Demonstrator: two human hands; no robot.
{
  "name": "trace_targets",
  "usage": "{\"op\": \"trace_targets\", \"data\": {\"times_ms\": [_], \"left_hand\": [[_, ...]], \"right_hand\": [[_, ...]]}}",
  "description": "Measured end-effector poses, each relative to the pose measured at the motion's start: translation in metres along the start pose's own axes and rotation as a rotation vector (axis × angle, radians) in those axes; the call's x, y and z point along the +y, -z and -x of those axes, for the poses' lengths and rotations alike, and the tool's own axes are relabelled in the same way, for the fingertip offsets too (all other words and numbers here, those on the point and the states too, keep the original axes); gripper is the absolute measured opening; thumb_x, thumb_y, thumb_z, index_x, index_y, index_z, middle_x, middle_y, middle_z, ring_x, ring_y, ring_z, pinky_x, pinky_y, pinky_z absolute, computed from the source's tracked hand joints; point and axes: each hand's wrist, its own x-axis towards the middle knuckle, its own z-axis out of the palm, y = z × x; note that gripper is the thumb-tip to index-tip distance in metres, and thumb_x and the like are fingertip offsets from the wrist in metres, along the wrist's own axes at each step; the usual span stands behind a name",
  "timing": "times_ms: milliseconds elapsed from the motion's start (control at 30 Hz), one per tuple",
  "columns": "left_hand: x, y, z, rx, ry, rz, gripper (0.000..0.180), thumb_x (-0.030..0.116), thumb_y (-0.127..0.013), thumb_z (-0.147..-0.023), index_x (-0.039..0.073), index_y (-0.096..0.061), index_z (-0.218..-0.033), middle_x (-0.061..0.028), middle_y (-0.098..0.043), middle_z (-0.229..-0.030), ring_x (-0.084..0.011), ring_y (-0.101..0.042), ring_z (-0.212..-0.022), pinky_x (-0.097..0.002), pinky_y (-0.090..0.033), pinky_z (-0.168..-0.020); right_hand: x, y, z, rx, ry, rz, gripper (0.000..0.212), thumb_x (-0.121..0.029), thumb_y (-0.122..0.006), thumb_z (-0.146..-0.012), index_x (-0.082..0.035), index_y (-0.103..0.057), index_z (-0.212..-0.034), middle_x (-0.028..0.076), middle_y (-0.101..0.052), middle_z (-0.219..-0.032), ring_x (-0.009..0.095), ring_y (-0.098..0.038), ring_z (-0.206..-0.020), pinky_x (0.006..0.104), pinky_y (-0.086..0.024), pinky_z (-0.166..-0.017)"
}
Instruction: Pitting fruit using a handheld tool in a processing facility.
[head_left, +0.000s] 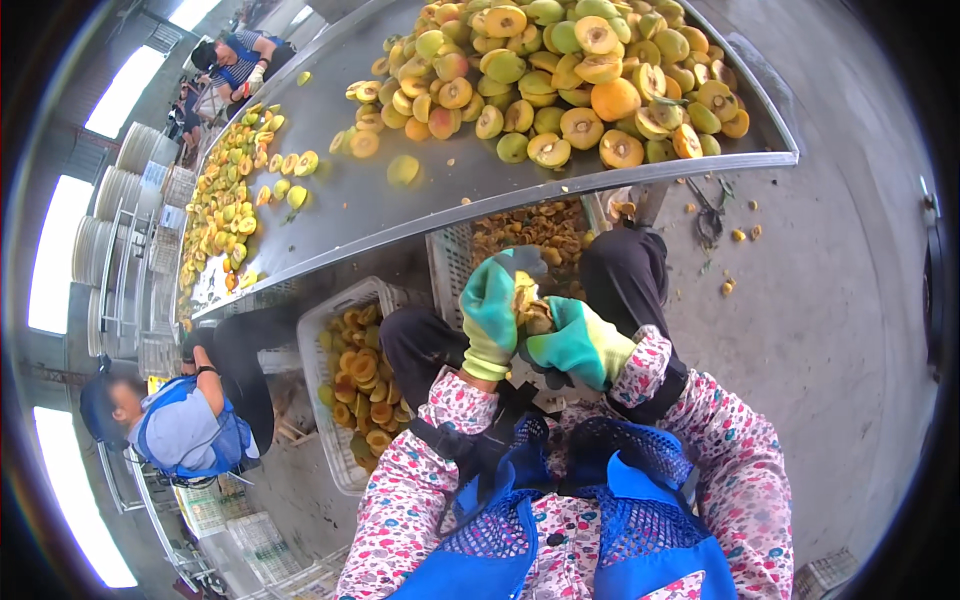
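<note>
My left hand [489,312], in a green and yellow glove, is closed around a yellow apricot piece [523,292]. My right hand [582,342], gloved alike, meets it in front of my knees, its fingers closed on a brownish apricot half [539,318]. The gloves partly hide both pieces, and whether they come from one fruit I cannot tell. Beyond my hands, a crate [447,268] between my knees holds brown and orange scraps. On the metal table [330,195] above it lies a large heap of cut apricots [540,85], many with stones showing.
Left of my knee stands a white crate [318,400] of hollowed apricot halves [360,375]. More apricots [225,210] line the table's left side. A co-worker [195,420] sits at left, another [243,62] at the far end. Scissors [708,215] and scraps lie on the floor at right.
</note>
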Motion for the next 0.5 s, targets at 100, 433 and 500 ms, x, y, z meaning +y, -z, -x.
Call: {"op": "trace_targets", "data": {"times_ms": [100,433,500], "left_hand": [[0.010,0.008,0.003,-0.203,-0.034,-0.214,0.035,0.027,-0.047,-0.098,-0.004,-0.061,-0.108,-0.0140,-0.066,-0.103,-0.0215,-0.064,-0.091,-0.0321,-0.052,-0.080],[0.019,0.009,0.015,-0.036,-0.093,-0.084,0.025,0.011,-0.046,-0.092,-0.005,-0.063,-0.097,-0.0129,-0.068,-0.093,-0.0180,-0.065,-0.079,-0.0296,-0.052,-0.072],[0.012,0.006,0.017,-0.054,-0.108,-0.073,0.024,0.012,-0.046,-0.093,-0.005,-0.063,-0.098,-0.0127,-0.068,-0.093,-0.0180,-0.065,-0.078,-0.0289,-0.052,-0.071]], "right_hand": [[-0.006,0.006,0.005,0.051,-0.052,0.257,0.025,-0.016,-0.061,-0.072,-0.001,-0.064,-0.091,0.006,-0.061,-0.071,0.013,-0.058,-0.059,0.0264,-0.046,-0.054],[-0.011,0.002,0.007,0.033,-0.122,0.566,0.035,-0.028,-0.064,-0.073,-0.003,-0.063,-0.098,0.014,-0.066,-0.078,0.028,-0.066,-0.072,0.0384,-0.051,-0.064],[-0.009,0.005,0.008,-0.008,-0.106,0.517,0.036,-0.029,-0.064,-0.073,-0.003,-0.063,-0.099,0.013,-0.067,-0.077,0.029,-0.066,-0.071,0.0384,-0.051,-0.063]]}}
